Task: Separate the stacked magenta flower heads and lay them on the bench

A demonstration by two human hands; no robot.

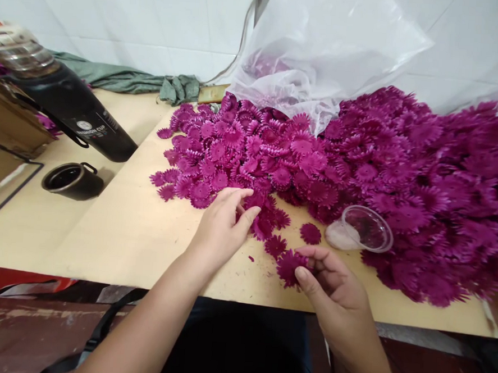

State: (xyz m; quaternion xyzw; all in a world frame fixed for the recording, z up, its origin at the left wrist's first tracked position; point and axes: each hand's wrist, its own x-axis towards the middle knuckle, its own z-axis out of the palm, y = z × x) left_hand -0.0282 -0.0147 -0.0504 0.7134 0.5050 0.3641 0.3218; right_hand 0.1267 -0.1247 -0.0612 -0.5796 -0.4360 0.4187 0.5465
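Note:
A large heap of magenta fabric flower pieces [360, 159] covers the right and middle of the wooden table [115, 229]. My left hand [225, 224] reaches into the near edge of the heap, thumb and fingers pinching at a flower piece [260, 218]. My right hand [331, 281] is closer to the front edge, fingers curled around a stacked flower [288, 266]. A few loose flower pieces [310, 233] lie between the hands and the heap.
A small clear plastic cup [362, 230] lies tipped on the heap's near edge. A big clear plastic bag [325, 50] stands behind the heap. At left lie a black flask [68, 105], its black cap [72, 180], a cardboard box [8, 127] and green cloth [133, 81].

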